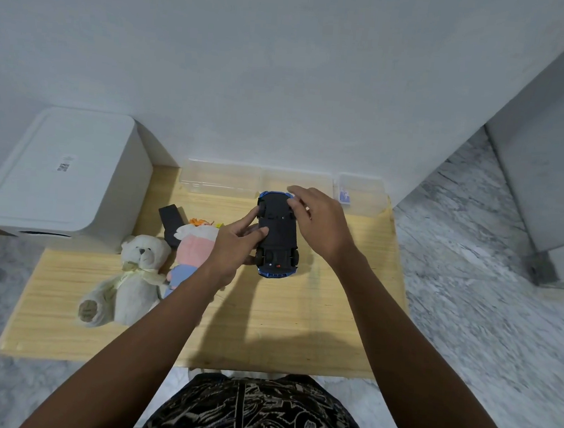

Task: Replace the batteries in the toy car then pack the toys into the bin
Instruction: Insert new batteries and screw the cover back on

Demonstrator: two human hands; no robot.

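Observation:
A blue toy car [278,237] is turned upside down over the wooden table [299,316], its black underside facing up. My left hand [234,247] grips the car's left side, fingers curled over the chassis. My right hand [320,223] holds the car's far right end, with the fingers curved over the front wheel. A white teddy bear [130,279] and a pink and blue plush doll [190,250] lie on the table to the left. The white lidded bin [64,176] stands at the table's far left corner.
Clear plastic boxes [222,178] line the table's back edge against the wall; the right one [359,194] holds a small blue item. A black remote-like object [170,222] lies behind the plush doll. Marble floor surrounds the table.

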